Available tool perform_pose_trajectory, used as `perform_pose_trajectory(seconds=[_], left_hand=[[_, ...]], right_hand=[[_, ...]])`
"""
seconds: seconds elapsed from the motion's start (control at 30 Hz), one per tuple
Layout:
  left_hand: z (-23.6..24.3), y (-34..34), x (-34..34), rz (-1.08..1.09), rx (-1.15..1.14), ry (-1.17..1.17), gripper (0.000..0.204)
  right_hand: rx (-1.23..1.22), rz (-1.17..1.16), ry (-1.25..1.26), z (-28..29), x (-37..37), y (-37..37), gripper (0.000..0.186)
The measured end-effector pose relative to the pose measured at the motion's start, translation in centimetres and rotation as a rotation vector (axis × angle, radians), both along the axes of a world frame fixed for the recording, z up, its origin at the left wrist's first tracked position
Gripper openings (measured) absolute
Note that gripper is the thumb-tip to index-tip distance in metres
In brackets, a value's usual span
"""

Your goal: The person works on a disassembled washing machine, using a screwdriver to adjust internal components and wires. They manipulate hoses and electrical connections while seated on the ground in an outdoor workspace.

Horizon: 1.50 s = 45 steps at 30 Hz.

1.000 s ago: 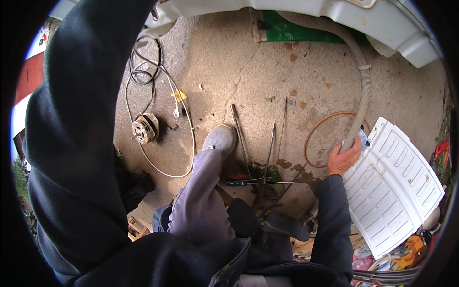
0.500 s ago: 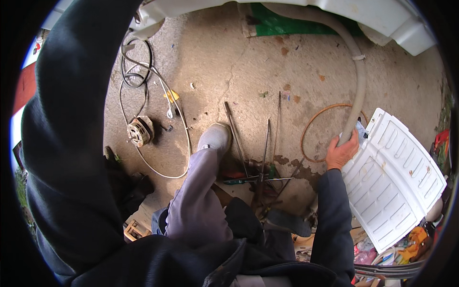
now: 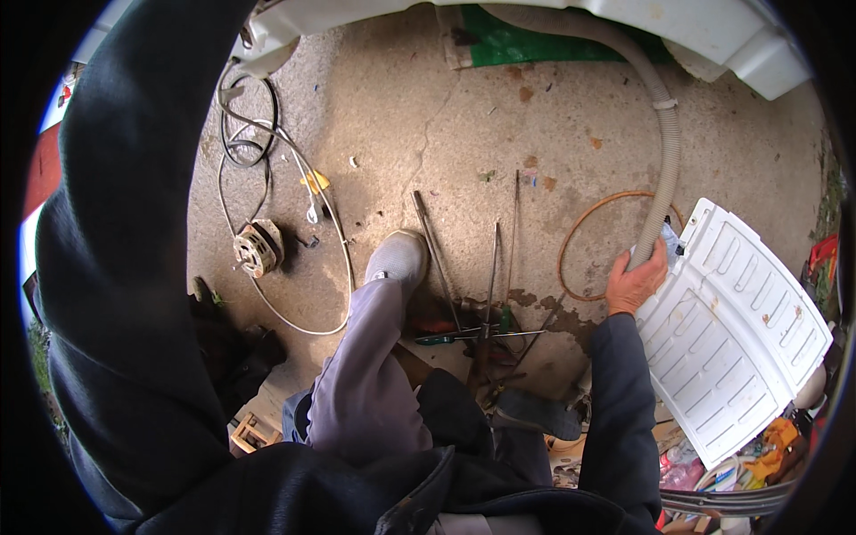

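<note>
My right hand (image 3: 637, 283) is closed around the lower end of a grey corrugated hose (image 3: 670, 147). From there the hose curves up toward the white housing (image 3: 624, 11) at the top. Just right of that hand leans a white ribbed panel (image 3: 727, 334), with a bit of pale plastic (image 3: 669, 239) between hand and panel. My left arm (image 3: 134, 241) reaches up along the left side, and its hand lies beyond the upper edge, out of sight.
Left on the concrete lie a small motor (image 3: 257, 250) and looped cable (image 3: 346, 267). Long screwdrivers (image 3: 493, 267) and other tools lie beside my shoe (image 3: 399, 256). An orange-brown ring (image 3: 571, 227) sits near the hose; a green mat (image 3: 535, 52) lies under the housing. Clutter fills the lower right.
The view has shifted very slightly. My right hand keeps its hold on the hose, and the things on the ground lie as before.
</note>
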<state>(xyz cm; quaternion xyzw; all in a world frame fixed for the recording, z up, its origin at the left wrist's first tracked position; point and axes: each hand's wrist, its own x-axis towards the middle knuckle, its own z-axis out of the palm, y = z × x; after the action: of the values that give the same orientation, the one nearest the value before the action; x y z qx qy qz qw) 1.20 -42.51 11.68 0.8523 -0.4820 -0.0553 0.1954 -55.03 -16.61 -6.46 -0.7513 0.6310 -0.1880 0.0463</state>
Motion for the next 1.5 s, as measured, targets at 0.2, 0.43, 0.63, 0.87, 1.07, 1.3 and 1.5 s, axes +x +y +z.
perform_pose_trajectory(seconds=[0.2, 0.43, 0.63, 0.87, 1.07, 1.3, 1.5], left_hand=[[0.0, -0.2, -0.4, -0.013, 0.008, 0.002, 0.046], [0.3, -0.3, -0.6, -0.022, 0.013, 0.000, 0.047], [0.5, -0.5, -0.8, -0.028, 0.014, 0.010, 0.047], [0.8, -0.9, -0.9, -0.037, 0.010, 0.020, 0.048], [1.2, -1.4, -0.8, -0.041, -0.024, 0.057, 0.048], [4.3, -0.9, -0.4, -0.024, -0.179, 0.276, 0.049], [10.5, 2.7, -1.2, -0.073, -0.376, 0.773, 0.049]], right_hand=[[-0.002, 0.004, -0.007, 0.0, 0.0, -0.1, 0.067], [-0.006, 0.007, 0.007, 0.3, 0.2, 0.0, 0.066], [0.009, -0.006, -0.003, 0.3, 0.2, 0.0, 0.067], [0.002, 0.003, 0.009, 0.4, 0.3, -0.1, 0.067], [-0.006, 0.004, 0.017, 0.4, 0.3, -0.1, 0.068], [-0.006, -0.022, 0.016, 0.3, 0.4, 0.1, 0.067], [0.010, -0.032, 0.036, 0.7, 0.8, 0.3, 0.067]])
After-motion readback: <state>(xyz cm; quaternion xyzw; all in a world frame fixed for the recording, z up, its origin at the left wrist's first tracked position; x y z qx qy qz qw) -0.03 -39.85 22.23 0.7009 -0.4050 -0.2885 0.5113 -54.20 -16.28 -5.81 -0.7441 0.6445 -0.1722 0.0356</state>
